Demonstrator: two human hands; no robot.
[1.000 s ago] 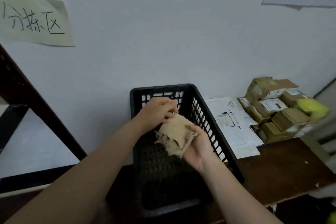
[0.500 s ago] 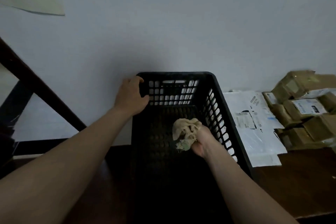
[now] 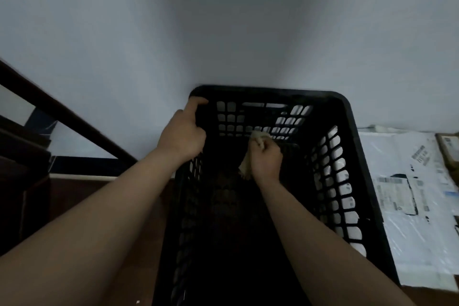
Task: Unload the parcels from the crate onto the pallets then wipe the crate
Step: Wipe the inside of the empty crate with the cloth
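Observation:
A black slatted plastic crate [image 3: 352,131] stands against the white wall, and I see no parcels inside it. My left hand [image 3: 182,133] grips the crate's far left corner rim, thumb over the top edge. Deep inside, near the far wall of the crate, my right hand [image 3: 265,160] holds a crumpled beige cloth [image 3: 246,167]. Most of the cloth is hidden by my fist.
White plastic mailer parcels [image 3: 409,196] lie flat right of the crate. A brown cardboard parcel [image 3: 448,149] shows at the right edge. A dark wooden rail [image 3: 62,114] slants down on the left. The brown wooden surface [image 3: 74,191] carries the crate.
My right hand has pushed the cloth further into the crate toward its far wall. My left hand went from the cloth to the crate's corner and stays there. My head has tilted down.

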